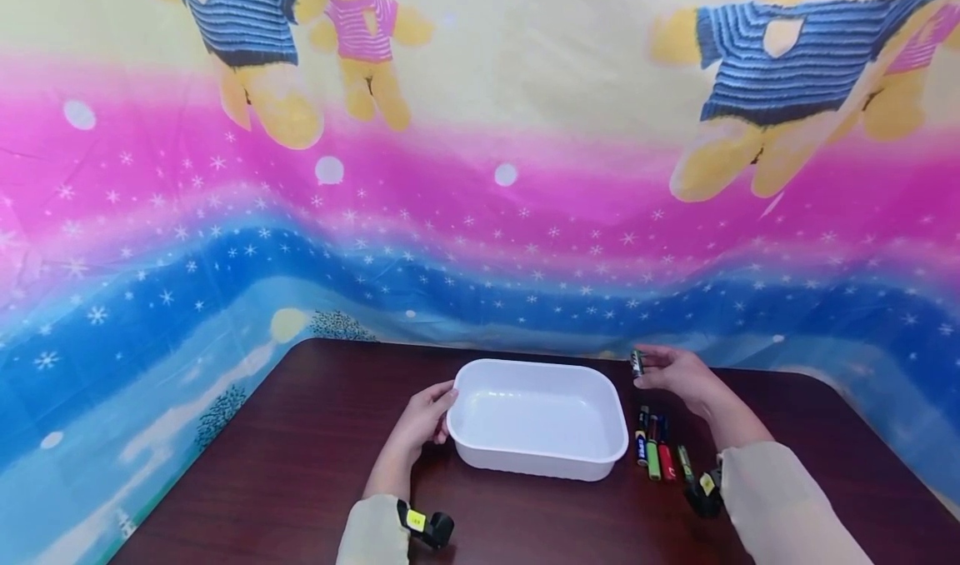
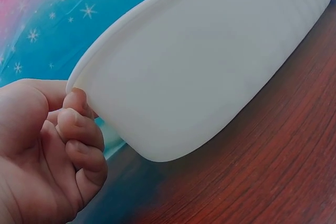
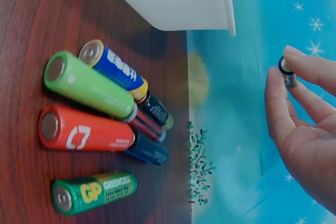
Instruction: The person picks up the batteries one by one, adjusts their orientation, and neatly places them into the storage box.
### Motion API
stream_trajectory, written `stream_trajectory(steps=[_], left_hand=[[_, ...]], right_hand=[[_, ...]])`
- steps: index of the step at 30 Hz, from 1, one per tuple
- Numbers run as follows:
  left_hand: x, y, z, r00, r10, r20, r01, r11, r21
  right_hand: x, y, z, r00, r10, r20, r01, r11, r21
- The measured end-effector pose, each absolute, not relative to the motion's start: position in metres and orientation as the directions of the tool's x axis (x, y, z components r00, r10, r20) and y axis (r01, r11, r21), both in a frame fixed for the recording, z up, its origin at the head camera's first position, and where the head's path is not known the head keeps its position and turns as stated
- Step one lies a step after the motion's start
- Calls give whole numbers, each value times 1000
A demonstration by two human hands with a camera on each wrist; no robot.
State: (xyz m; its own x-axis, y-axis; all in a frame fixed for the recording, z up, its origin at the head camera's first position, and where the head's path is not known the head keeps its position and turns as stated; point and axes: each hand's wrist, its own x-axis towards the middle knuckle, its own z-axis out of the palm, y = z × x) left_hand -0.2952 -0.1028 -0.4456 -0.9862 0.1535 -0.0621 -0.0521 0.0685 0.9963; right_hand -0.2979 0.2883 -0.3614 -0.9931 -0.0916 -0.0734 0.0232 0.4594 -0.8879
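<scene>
A white plastic basin stands on the dark wooden table. My left hand pinches its left rim between thumb and curled fingers, as the left wrist view shows up close. To the right of the basin, my right hand holds a small battery in its fingertips, raised above the table. Nearer me lie several batteries: a blue and yellow one, a light green one, a red one and a green GP one. Dark-cased batteries lie end to end behind them.
The table has a reddish-brown wood grain. Behind it hangs a cloth backdrop with bears and snowflakes, close to the table's back edge. A black wrist camera sits on the left sleeve and another on the right.
</scene>
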Motion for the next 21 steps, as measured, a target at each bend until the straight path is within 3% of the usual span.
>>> stream_trajectory(steps=[21], left_hand=[[-298,-104,-445,-982,175,-73,-72,10,997]], right_hand=[[-308,268,-353,-989,-124,-81,18,442,-897]])
